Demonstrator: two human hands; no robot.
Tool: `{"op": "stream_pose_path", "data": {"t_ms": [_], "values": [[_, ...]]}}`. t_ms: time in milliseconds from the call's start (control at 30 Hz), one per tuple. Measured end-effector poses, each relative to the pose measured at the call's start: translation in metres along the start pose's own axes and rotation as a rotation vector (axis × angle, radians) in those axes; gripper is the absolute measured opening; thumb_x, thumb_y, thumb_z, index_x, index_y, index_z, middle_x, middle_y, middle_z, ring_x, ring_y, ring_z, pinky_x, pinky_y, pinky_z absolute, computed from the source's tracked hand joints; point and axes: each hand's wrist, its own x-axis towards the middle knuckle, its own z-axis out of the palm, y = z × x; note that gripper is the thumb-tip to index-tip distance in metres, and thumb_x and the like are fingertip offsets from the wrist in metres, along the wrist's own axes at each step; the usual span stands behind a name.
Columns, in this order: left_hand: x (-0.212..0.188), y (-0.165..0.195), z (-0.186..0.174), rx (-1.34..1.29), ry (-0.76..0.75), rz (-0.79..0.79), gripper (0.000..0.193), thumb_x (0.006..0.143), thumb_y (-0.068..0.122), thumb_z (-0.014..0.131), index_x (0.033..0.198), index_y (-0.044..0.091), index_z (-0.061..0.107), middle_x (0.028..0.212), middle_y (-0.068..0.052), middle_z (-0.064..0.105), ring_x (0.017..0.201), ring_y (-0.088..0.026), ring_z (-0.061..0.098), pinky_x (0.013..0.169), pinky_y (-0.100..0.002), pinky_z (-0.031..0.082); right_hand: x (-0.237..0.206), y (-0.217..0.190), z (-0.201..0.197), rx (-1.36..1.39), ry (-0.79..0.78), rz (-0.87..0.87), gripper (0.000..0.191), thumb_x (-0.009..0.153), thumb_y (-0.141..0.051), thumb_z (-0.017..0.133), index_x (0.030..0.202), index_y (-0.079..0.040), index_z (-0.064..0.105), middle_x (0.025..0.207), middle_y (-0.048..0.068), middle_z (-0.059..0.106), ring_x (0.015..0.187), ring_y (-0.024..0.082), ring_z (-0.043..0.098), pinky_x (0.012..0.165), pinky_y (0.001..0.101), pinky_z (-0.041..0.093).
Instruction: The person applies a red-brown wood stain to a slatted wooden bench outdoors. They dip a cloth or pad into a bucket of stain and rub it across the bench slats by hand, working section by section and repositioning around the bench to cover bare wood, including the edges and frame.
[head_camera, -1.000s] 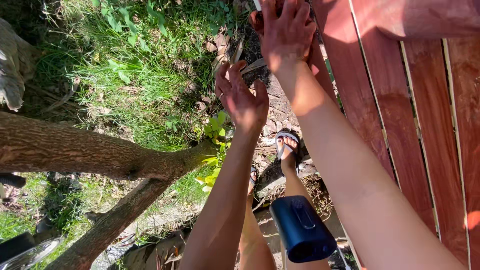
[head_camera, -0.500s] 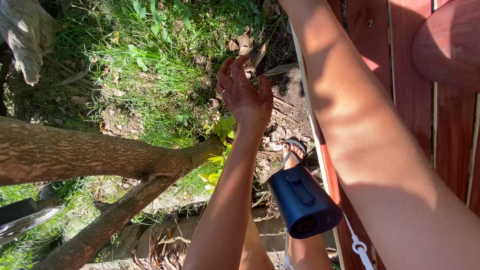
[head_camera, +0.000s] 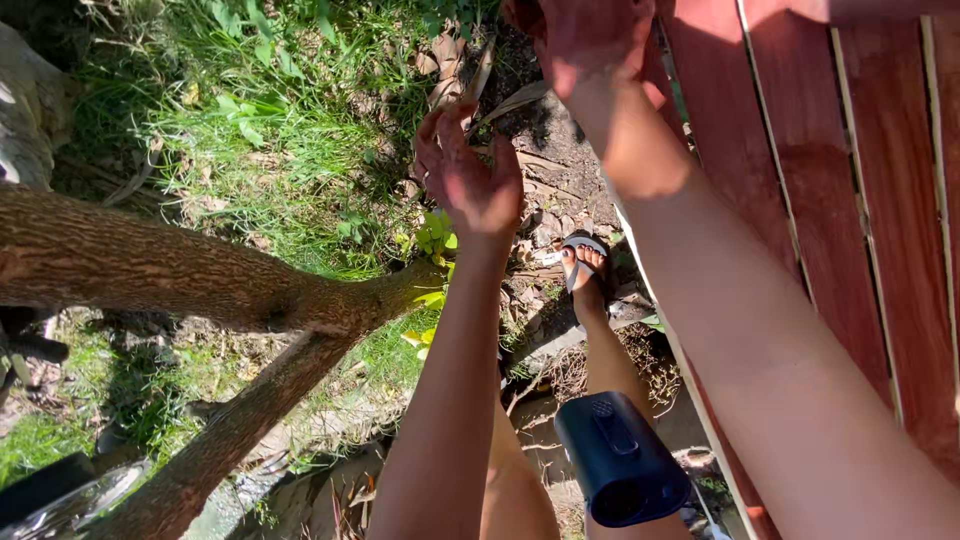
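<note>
**— What have you got on the head view?**

— I'm looking straight down. My left hand (head_camera: 470, 180) is raised in front of me, palm towards the camera. Its fingers are loosely curled and spread, with nothing in them. My right hand (head_camera: 590, 40) is up at the top edge of the picture, right against the red wooden fence (head_camera: 780, 150). Its fingers are cut off there, so I can't tell whether they grip a plank or only rest near it.

**— Where does the fence run?**

— All down my right side, upright planks with narrow gaps between them. My right arm lies along it.

**— How would a plank handle?**

— My guess is stiff and fixed, with no give. The face looks smooth and painted, so probably a bit slick. I'd say the edge of a plank at a gap is the only real place for fingers.

**— Anything else around?**

— A tree trunk (head_camera: 180, 270) slants across the left, over grass (head_camera: 200, 120). There are dry leaves (head_camera: 500, 100) just beyond my left hand. Below are a foot in a sandal (head_camera: 585, 255) and a dark blue pouch (head_camera: 620, 465).
</note>
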Motion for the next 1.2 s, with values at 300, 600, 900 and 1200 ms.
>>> {"op": "stream_pose_path", "data": {"t_ms": [300, 600, 900, 1200], "values": [[-0.103, 0.010, -0.036, -0.152, -0.330, 0.195, 0.044, 0.082, 0.013, 0.070, 0.125, 0.013, 0.059, 0.135, -0.018, 0.054, 0.126, -0.035, 0.054, 0.104, -0.050, 0.045, -0.241, 0.018, -0.043, 0.197, -0.094, 0.259, 0.065, 0.083, -0.037, 0.083, 0.142, -0.030, 0.056, 0.137, 0.016, 0.051, 0.125, 0.046, 0.048, 0.092, 0.0614, 0.046], [-0.237, 0.053, -0.049, -0.117, -0.823, 0.412, 0.032, 0.086, 0.018, 0.066, 0.118, 0.014, 0.063, 0.128, -0.013, 0.059, 0.123, -0.037, 0.057, 0.100, -0.057, 0.043, -0.554, 0.040, -0.091, 0.136, -0.138, 0.502, 0.077, 0.067, -0.027, 0.086, 0.138, -0.038, 0.060, 0.145, 0.009, 0.050, 0.133, 0.040, 0.047, 0.103, 0.0607, 0.047], [-0.411, 0.091, -0.041, 0.355, -1.347, 0.931, 0.050, 0.089, 0.029, 0.065, 0.137, 0.022, 0.054, 0.150, -0.008, 0.044, 0.132, -0.036, 0.047, 0.114, -0.065, 0.028, -0.776, 0.038, -0.148, 0.048, -0.357, 0.843, 0.078, 0.066, -0.035, 0.085, 0.137, -0.043, 0.056, 0.151, 0.007, 0.047, 0.133, 0.040, 0.045, 0.105, 0.0598, 0.045], [-0.542, 0.105, -0.021, 0.703, -1.368, 1.594, 0.063, 0.099, 0.013, 0.051, 0.158, 0.024, 0.032, 0.166, -0.004, 0.028, 0.153, -0.029, 0.027, 0.121, -0.067, 0.001, -0.827, 0.015, -0.175, 0.018, -0.113, 1.150, 0.049, 0.084, -0.030, 0.081, 0.131, -0.040, 0.069, 0.143, 0.003, 0.056, 0.127, 0.038, 0.049, 0.098, 0.0567, 0.048]]}}
